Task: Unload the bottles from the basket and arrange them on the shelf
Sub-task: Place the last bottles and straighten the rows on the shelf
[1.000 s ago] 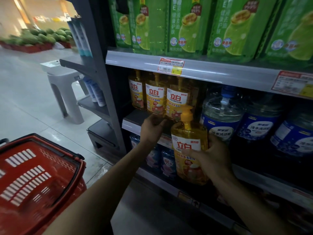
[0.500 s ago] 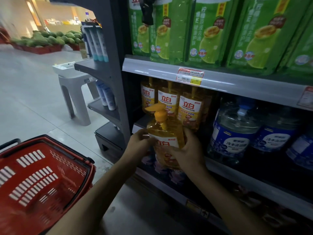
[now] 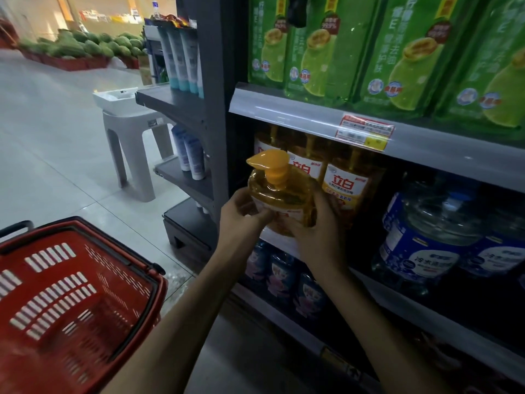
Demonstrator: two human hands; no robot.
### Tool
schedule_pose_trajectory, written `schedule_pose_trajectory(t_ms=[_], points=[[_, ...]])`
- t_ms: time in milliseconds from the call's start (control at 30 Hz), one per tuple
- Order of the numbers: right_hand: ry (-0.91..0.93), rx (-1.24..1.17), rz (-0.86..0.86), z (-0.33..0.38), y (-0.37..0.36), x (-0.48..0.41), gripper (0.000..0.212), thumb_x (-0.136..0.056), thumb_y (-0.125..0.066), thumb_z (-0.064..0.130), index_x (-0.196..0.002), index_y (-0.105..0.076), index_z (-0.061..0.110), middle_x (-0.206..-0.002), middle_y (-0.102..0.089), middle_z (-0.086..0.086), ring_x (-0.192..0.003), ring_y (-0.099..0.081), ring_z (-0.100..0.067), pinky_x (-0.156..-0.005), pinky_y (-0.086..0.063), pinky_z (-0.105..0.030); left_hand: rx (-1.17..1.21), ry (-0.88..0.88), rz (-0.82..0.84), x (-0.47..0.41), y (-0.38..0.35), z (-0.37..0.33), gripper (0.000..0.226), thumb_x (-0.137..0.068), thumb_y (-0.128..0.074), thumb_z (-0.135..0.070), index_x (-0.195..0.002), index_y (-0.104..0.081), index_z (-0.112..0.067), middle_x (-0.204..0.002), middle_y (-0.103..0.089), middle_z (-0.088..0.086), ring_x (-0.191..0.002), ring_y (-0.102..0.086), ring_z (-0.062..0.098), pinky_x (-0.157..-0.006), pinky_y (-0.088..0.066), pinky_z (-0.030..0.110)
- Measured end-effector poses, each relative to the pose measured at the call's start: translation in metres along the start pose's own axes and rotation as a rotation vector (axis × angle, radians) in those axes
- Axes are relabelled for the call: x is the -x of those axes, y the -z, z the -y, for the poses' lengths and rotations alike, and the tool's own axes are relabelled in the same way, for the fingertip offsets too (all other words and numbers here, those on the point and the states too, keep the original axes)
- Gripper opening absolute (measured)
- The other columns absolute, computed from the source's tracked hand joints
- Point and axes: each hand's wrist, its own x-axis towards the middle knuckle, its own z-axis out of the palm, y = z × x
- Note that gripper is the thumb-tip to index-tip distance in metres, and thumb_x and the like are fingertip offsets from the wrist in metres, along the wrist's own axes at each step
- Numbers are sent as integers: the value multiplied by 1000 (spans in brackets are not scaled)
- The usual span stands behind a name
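Both the left hand (image 3: pixel 241 220) and right hand (image 3: pixel 318 237) clasp an amber pump bottle (image 3: pixel 284 200). Its orange pump cap points left, its label is half hidden

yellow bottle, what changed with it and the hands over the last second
The yellow bottle went from the right hand alone, low in front of the blue jugs, leftward and up to the row of matching bottles. The left hand, earlier at the shelf edge, took hold of it too. The red basket and the shelved stock stayed put.
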Motion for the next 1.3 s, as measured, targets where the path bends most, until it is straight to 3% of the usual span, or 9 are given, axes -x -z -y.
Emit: schedule_pose_trajectory(t_ms=[167, 333, 400, 533, 700, 800, 1000, 1200, 1300], points=[[-66, -11, -76, -18, -14, -20, 75, -89, -78, 31, -153, -40, 36, -156, -44, 11, -147, -35, -10, -115, -38, -36, 36, -71, 74, -16, -7, -1, 37, -90, -68, 4, -120, -70, -18, -106, -77, -12, -103, -70, -1, -78, -54, 12], [-149, -35, -110, -31, -22, -30, 69, -87, -80, 24, -149, -49, 27, -150, -52, 7, -142, -43, -13, -114, -44, -44, 38, -79, 100, -32, -15, 11, 43, -92, -64, 8, -123, -68, -21, -105, -77, -13, -103, -71, 0, -78, -55, 13], [-164, -61, -141, -33, -24, -34, 69, -86, -82, 25, -147, -51, 25, -147, -56, 7, -139, -47, -14, -110, -48, -38, 45, -99, 107, -38, -17, 13, 42, -93, -64, 7, -119, -67, -26, -103, -77, -15, -103, -71, 1, -80, -57, 16], [-200, -105, -188, -29, -26, -45, 71, -80, -86, 28, -143, -54, 21, -137, -60, 9, -128, -53, -8, -86, -42, -8, 25, -111, 48, -53, -19, 24, 44, -90, -74, -8, -131, -61, -19, -117, -72, -8, -108, -69, 3, -92, -59, 29], [-288, -70, -197, -41, -42, -53, 64, -80, -86, 27, -134, -53, 19, -132, -64, -1, -125, -61, -21, -98, -57, -47, -11, -116, 8, -65, -17, 41, 45, -92, -75, -18, -134, -60, -13, -120, -71, -6, -108, -69, 4, -93, -58, 32], [-306, -20, -197, -46, -47, -54, 56, -84, -82, 21, -132, -53, 22, -132, -65, 0, -126, -61, -21, -97, -57, -49, -40, -154, 57, -71, -18, 48, 47, -92, -72, -15, -137, -59, -16, -125, -71, -1, -117, -68, 14, -99, -57, 42], [-327, -10, -216, -51, -48, -54, 55, -85, -81, 17, -132, -54, 23, -133, -64, 2, -125, -62, -20, -98, -57, -48, -65, -186, 84, -76, -23, 52, 48, -91, -73, -15, -138, -59, -19, -124, -72, -3, -116, -68, 12, -99, -57, 41], [-382, -36, -140, -54, -46, -44, 76, -86, -81, 20, -150, -41, 22, -145, -57, -3, -132, -56, -21, -104, -53, -48, -158, -16, -17, -70, -22, 73, 42, -91, -75, -28, -132, -64, -20, -107, -72, -13, -99, -68, -1, -95, -58, 41], [-440, -34, -109, -60, -48, -42, 71, -84, -83, 26, -145, -49, 22, -139, -62, -3, -128, -60, -23, -102, -55, -50, -183, -27, 11, -71, -18, 79, 27, -92, -74, -29, -117, -67, -36, -99, -74, -20, -93, -70, -6, -89, -59, 33]])
